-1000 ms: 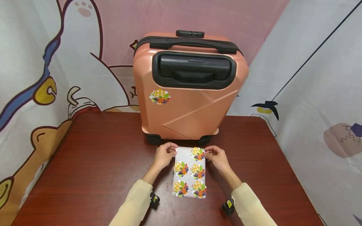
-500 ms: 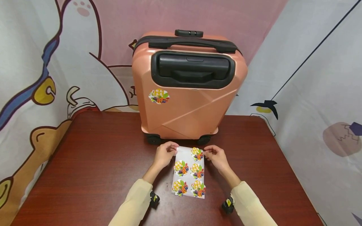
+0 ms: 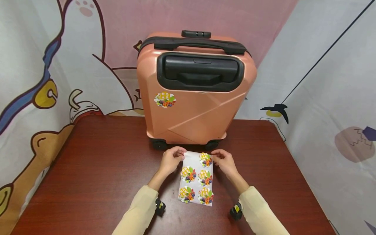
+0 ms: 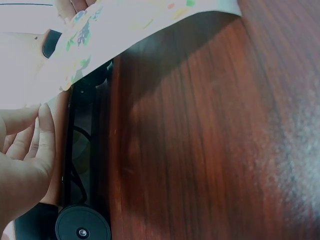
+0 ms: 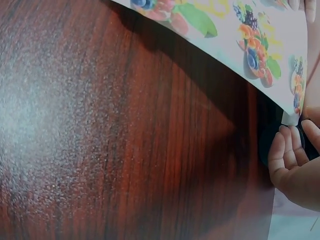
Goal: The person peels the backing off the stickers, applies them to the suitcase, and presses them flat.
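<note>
Between the hands (image 3: 171, 160) (image 3: 224, 163), only wrist views show the sheet (image 3: 196, 184) seemingly lifted.

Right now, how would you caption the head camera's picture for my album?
Two hands hold a fruit sticker sheet by its far end before a pink suitcase.

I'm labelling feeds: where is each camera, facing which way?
Head: on the head, looking forward and down at suitcase; left hand, right hand, sleeves show.
Left wrist: on that wrist, facing sticker sheet and table; left hand, left edge.
Right wrist: on that wrist, facing these too; right hand, right edge.
Wrist views share sticker sheet, table, both hands partly.
</note>
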`<state>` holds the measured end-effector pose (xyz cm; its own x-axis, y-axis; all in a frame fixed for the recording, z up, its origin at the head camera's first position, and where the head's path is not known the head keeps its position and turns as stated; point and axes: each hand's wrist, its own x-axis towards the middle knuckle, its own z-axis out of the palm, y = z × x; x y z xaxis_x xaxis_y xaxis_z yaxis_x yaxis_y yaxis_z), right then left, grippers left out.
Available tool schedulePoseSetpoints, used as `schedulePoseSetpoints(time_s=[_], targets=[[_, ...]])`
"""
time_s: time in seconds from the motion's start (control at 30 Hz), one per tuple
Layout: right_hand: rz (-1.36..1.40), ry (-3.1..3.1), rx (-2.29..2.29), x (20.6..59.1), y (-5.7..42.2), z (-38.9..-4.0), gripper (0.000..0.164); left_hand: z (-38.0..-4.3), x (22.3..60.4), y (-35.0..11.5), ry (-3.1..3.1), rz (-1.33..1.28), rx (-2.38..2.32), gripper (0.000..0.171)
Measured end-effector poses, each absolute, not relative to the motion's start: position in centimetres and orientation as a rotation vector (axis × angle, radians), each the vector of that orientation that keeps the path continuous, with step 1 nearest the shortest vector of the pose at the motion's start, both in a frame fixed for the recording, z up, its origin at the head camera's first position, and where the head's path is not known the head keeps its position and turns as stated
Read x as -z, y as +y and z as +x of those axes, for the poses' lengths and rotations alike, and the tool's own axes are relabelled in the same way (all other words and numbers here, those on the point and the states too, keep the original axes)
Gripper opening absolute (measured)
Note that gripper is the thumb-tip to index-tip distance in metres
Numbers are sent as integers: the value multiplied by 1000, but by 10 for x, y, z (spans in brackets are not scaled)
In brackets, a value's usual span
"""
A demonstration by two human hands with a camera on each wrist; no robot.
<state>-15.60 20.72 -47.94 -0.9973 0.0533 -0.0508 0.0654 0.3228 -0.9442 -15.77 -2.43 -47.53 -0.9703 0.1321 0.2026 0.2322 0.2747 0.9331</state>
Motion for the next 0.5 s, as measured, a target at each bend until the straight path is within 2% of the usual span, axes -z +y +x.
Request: schedulePoseSetpoints(time_s=[0.5], targets=[[57,2617,1814,471,204,-159,16,-158,477,-22,-2456,-313,1768,17]])
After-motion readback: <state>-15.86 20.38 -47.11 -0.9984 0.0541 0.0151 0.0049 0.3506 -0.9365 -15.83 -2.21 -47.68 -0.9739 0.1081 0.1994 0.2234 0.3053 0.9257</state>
